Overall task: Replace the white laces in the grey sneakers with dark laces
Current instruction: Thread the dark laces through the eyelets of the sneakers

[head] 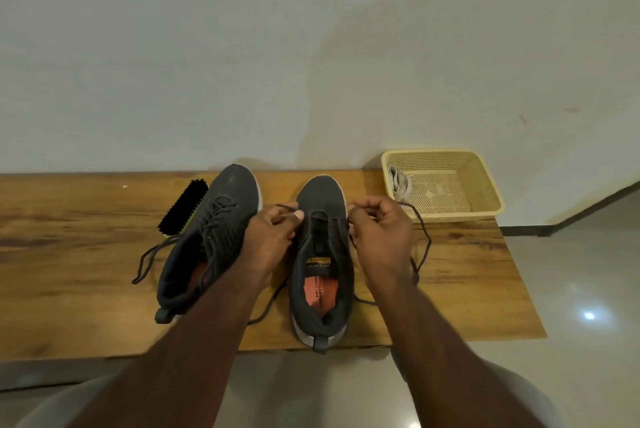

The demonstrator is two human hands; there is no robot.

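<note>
- Landmark = right sneaker, standing upright on wood bench, toe pointing away from the person.
- Left sneaker just beside it to the L: dark lace already through all visible eyelets, ends trailing loose, not tied.
- Right sneaker: dark lace only at the toe-end eyelets; rest of the eyelet rows look bare.
- Left hand at sneaker's L side, fingers curled, pinching one lace end near the toe eyelets.
- Right hand at its R side, curled round the other end; slack loops off to the R.
- White laces bundled in yellow basket, beyond & R of sneaker, so removal appears done.
- Brush lies far L, past left sneaker.
- Est. approx. halfway+: remaining = thread the rest of right sneaker, prob. tie both.
</note>
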